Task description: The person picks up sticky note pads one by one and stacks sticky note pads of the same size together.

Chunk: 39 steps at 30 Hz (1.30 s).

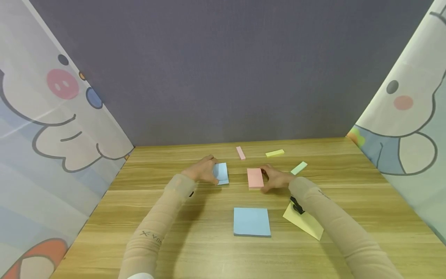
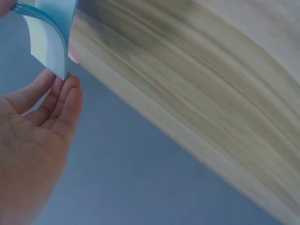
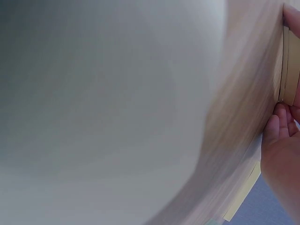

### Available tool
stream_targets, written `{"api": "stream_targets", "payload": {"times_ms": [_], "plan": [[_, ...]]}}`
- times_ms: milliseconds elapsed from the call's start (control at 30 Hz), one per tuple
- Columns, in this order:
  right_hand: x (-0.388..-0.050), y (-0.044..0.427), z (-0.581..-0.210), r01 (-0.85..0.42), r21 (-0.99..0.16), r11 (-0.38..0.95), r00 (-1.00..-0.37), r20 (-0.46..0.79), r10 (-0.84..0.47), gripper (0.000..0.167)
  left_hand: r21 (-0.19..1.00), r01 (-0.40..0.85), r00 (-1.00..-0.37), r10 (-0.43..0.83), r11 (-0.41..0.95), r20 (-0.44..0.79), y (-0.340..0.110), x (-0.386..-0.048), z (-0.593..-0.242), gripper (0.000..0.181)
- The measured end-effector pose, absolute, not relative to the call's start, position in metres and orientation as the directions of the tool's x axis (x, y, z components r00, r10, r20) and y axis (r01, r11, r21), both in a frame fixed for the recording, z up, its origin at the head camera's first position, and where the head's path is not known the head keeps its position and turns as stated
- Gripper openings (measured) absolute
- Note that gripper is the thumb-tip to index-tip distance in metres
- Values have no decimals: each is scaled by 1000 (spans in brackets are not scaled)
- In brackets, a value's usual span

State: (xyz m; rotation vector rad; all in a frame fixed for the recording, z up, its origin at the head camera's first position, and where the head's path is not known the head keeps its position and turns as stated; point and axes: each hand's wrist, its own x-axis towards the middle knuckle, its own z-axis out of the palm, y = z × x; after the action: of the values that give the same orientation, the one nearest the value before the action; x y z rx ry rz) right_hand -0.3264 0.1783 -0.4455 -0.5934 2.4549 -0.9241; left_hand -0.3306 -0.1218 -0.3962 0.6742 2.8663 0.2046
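Observation:
Near the table's middle, my left hand [image 1: 203, 171] grips a small light blue sticky note pad [image 1: 222, 173] by its left side. The pad's sheets bend and fan apart between thumb and fingers in the left wrist view. My right hand [image 1: 275, 179] holds a pink sticky note pad [image 1: 255, 177] from its right side, thumb at the near edge and fingers at the far edge. A yellow pad [image 1: 256, 188] shows beneath the pink one. In the right wrist view, the fingers press the ends of a yellowish stack [image 3: 292, 65].
Nearer to me lie a large blue pad [image 1: 252, 222] and a yellow square pad [image 1: 306, 223], partly under my right forearm. Narrow strips in pink [image 1: 241, 152], yellow [image 1: 275, 153] and green [image 1: 299, 168] lie farther back. A grey wall [image 1: 230, 77] rises behind the table.

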Motion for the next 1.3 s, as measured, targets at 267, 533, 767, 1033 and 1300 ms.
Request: {"api": "stream_targets", "payload": {"times_ms": [267,533,767,1033,1300], "plan": [[-326,178,-445,-242,-678,694,-813,-249,-527,98,240,332,-881,390,913,-268,-119,-329,-406,75],[-325,176,-446,-249,-677,692,-814,-242,-528,97,262,256,-887,334,930,-318,-120,-328,-416,84],[-325,177,-445,-250,-675,694,-816,-239,-526,97,348,174,-883,302,921,-359,-118,-334,-414,88],[-327,178,-447,-243,-683,689,-814,-242,-527,97,444,165,-882,333,881,-333,-122,-339,-416,77],[-325,177,-446,-232,-690,686,-812,-250,-527,97,610,76,-869,353,789,-347,-130,-340,-415,50]]}}
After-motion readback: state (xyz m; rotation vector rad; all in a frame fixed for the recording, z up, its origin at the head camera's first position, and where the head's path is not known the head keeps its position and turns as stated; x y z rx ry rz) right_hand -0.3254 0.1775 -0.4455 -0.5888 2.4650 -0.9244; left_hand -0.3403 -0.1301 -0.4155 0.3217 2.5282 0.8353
